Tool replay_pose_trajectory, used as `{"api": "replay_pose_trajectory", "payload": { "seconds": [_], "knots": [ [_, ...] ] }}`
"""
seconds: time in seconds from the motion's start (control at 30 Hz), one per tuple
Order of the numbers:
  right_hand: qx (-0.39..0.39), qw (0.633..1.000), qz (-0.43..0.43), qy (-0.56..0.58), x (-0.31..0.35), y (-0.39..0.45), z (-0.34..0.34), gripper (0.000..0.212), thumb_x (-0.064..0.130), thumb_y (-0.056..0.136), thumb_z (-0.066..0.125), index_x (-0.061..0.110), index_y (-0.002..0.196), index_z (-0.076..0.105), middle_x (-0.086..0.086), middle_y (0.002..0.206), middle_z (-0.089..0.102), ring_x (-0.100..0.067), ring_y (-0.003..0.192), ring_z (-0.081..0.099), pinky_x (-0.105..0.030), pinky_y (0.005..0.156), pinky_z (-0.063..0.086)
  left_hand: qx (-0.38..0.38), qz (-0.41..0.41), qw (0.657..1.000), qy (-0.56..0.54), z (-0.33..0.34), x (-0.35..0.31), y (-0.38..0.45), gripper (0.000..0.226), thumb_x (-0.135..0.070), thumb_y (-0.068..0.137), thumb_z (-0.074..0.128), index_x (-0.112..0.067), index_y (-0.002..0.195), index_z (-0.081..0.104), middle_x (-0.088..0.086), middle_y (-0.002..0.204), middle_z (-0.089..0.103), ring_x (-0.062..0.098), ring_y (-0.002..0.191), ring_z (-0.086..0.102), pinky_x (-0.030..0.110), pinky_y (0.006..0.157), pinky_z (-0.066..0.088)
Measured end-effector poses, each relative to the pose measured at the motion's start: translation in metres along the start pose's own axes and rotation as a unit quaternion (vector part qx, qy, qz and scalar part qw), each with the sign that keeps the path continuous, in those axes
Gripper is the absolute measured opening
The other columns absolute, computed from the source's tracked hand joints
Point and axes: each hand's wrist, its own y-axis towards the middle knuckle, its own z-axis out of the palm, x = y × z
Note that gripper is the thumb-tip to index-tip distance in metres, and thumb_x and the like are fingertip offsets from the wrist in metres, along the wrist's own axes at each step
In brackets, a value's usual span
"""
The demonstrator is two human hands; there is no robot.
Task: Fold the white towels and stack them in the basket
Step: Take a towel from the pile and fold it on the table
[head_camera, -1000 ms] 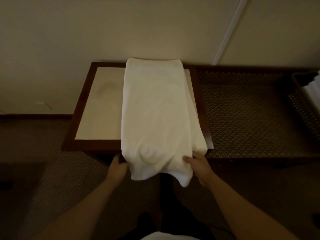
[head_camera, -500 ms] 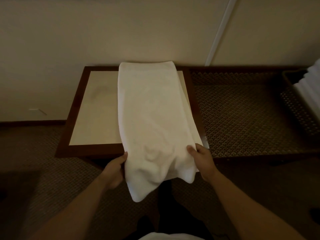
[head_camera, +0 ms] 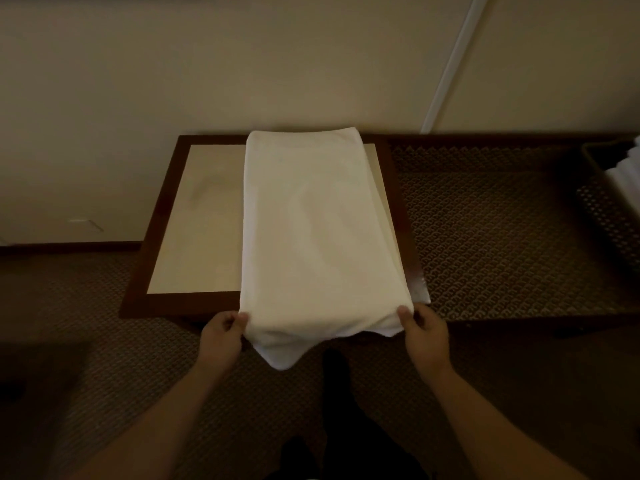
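Note:
A white towel [head_camera: 315, 230], folded into a long strip, lies lengthwise on the right half of a small table [head_camera: 194, 230] with a dark wooden frame and a pale top. Its near end hangs over the front edge. My left hand [head_camera: 223, 336] pinches the near left corner. The near right corner is pinched by my right hand [head_camera: 424, 332]. At the far right edge stands a dark woven basket [head_camera: 604, 216] with white folded towels [head_camera: 628, 181] inside, partly cut off by the frame.
The table stands against a beige wall. Patterned brown carpet [head_camera: 502, 237] covers the floor between table and basket. My dark-clothed legs [head_camera: 346, 427] show below the towel. A dark shape lies on the floor at the lower left.
Both hands moved apart to the towel's near corners and drew the near end up and taut. The sagging, wrinkled end now looks smoother and squarer.

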Motion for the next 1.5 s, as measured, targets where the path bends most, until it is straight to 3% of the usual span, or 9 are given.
{"api": "replay_pose_trajectory", "payload": {
  "seconds": [0.13, 0.3, 0.5, 0.67, 0.87, 0.97, 1.13, 1.3, 1.5],
  "knots": [
    [0.015, 0.996, 0.065, -0.055, -0.011, 0.005, 0.007, 0.011, 0.02, 0.098, 0.064, 0.02, 0.091, 0.072, 0.001, 0.092, 0.073, -0.023, 0.096, 0.069, -0.038, 0.087, 0.054, -0.05, 0.003, 0.996, -0.074, 0.005, -0.009, -0.005, 0.014, -0.025, 0.1, 0.062, -0.012, 0.105, 0.064, 0.007, 0.101, 0.067, 0.025, 0.097, 0.064, 0.032, 0.073, 0.051],
    [0.046, 0.998, 0.037, 0.012, -0.003, 0.0, 0.015, 0.015, 0.026, 0.099, 0.064, 0.018, 0.106, 0.075, 0.004, 0.103, 0.076, -0.015, 0.102, 0.07, -0.035, 0.091, 0.054, 0.056, -0.086, 0.978, -0.181, -0.011, -0.024, 0.001, 0.022, -0.027, 0.102, 0.059, -0.01, 0.101, 0.072, 0.013, 0.101, 0.075, 0.026, 0.094, 0.07, 0.039, 0.083, 0.055],
    [0.009, 0.983, 0.052, -0.177, 0.0, -0.001, 0.02, 0.017, 0.029, 0.098, 0.061, 0.023, 0.083, 0.066, 0.005, 0.084, 0.066, -0.026, 0.091, 0.065, -0.038, 0.083, 0.051, -0.04, 0.066, 0.979, 0.186, -0.019, -0.037, 0.002, 0.026, -0.031, 0.098, 0.063, -0.011, 0.114, 0.066, 0.002, 0.101, 0.064, 0.02, 0.091, 0.057, 0.032, 0.079, 0.043],
    [-0.018, 0.974, 0.025, -0.223, 0.017, 0.008, 0.03, 0.041, 0.064, 0.086, 0.059, 0.025, 0.075, 0.06, 0.008, 0.079, 0.064, -0.019, 0.084, 0.061, -0.043, 0.082, 0.051, -0.036, 0.065, 0.983, 0.165, -0.016, -0.047, 0.007, 0.041, -0.048, 0.098, 0.057, -0.014, 0.12, 0.066, 0.0, 0.104, 0.062, 0.022, 0.099, 0.056, 0.034, 0.085, 0.043],
    [-0.041, 0.945, 0.04, -0.321, 0.039, 0.018, 0.035, 0.031, 0.041, 0.091, 0.06, 0.016, 0.073, 0.063, 0.003, 0.078, 0.057, -0.027, 0.09, 0.057, -0.046, 0.091, 0.046, 0.003, 0.048, 0.964, 0.26, -0.021, -0.05, 0.029, 0.044, -0.044, 0.096, 0.061, -0.011, 0.125, 0.058, 0.011, 0.123, 0.064, 0.03, 0.109, 0.058, 0.039, 0.09, 0.046],
    [-0.02, 0.927, 0.04, -0.372, 0.05, 0.032, 0.047, 0.048, 0.059, 0.089, 0.052, 0.013, 0.084, 0.066, -0.004, 0.094, 0.063, -0.03, 0.097, 0.059, -0.048, 0.093, 0.047, 0.002, 0.063, 0.964, 0.26, -0.016, -0.067, 0.04, 0.045, -0.043, 0.094, 0.064, -0.011, 0.125, 0.058, 0.008, 0.119, 0.065, 0.025, 0.099, 0.058, 0.037, 0.085, 0.047],
    [0.055, 0.959, 0.034, -0.276, 0.085, 0.085, 0.075, 0.047, 0.056, 0.094, 0.06, 0.01, 0.104, 0.062, -0.001, 0.105, 0.065, -0.027, 0.103, 0.062, -0.031, 0.079, 0.039, 0.047, -0.104, 0.99, -0.086, -0.01, -0.113, 0.078, 0.045, -0.049, 0.099, 0.058, -0.005, 0.107, 0.066, 0.01, 0.103, 0.071, 0.029, 0.094, 0.067, 0.045, 0.089, 0.055],
    [-0.065, 0.98, 0.031, -0.185, 0.082, 0.095, 0.081, 0.02, 0.026, 0.101, 0.052, 0.009, 0.094, 0.061, -0.001, 0.09, 0.061, -0.024, 0.088, 0.059, -0.031, 0.074, 0.04, 0.004, -0.016, 0.994, 0.11, 0.007, -0.116, 0.101, 0.025, -0.036, 0.098, 0.06, -0.012, 0.102, 0.065, 0.01, 0.102, 0.068, 0.02, 0.08, 0.061, 0.037, 0.075, 0.05],
    [-0.028, 0.971, 0.061, -0.231, 0.091, 0.154, 0.093, 0.045, 0.055, 0.095, 0.056, 0.011, 0.096, 0.065, -0.002, 0.092, 0.067, -0.023, 0.087, 0.064, -0.033, 0.077, 0.052, -0.037, -0.005, 0.994, 0.107, 0.028, -0.146, 0.141, 0.054, -0.057, 0.098, 0.05, -0.008, 0.11, 0.068, 0.009, 0.104, 0.067, 0.029, 0.093, 0.063, 0.04, 0.083, 0.05]
  ]
}}
